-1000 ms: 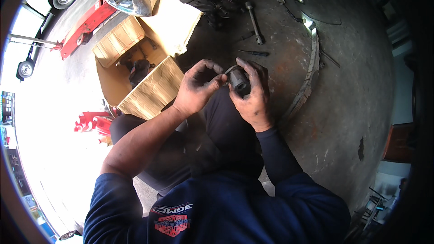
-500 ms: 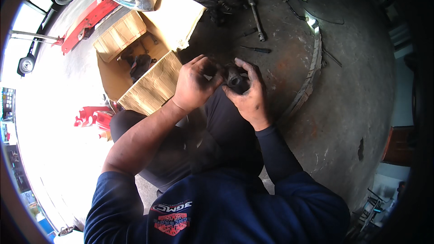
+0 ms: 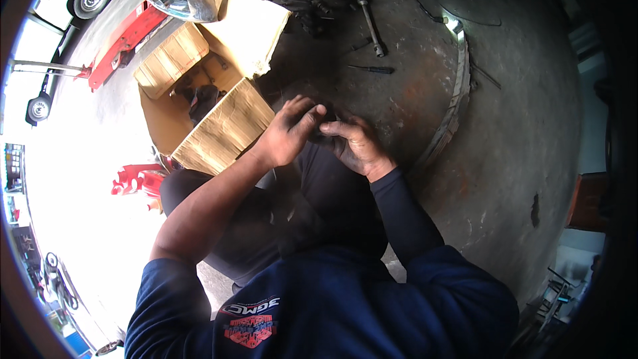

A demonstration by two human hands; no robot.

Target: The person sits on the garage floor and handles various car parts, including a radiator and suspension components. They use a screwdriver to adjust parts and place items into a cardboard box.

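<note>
Over my lap, my left hand point(image 3: 287, 136) and my right hand point(image 3: 359, 146) come together around a small, dark, greasy metal part point(image 3: 327, 134). My left fingers are curled and the thumb presses toward them at the part's left side. From the right, my other hand cups the part, its thumb laid across the top. Fingers and shadow hide most of the part, so its exact kind cannot be made out. Both hands are blackened with grime.
An open cardboard box point(image 3: 222, 126) with dark parts inside stands left of my knees. A red floor jack point(image 3: 126, 43) lies beyond it. On the floor ahead are a long socket wrench point(image 3: 371, 25), a screwdriver point(image 3: 372, 69) and a long curved strip point(image 3: 453, 110).
My right hand has rolled over, so its thumb now lies across the part and the round hole seen before is hidden. My left hand has shifted slightly closer.
</note>
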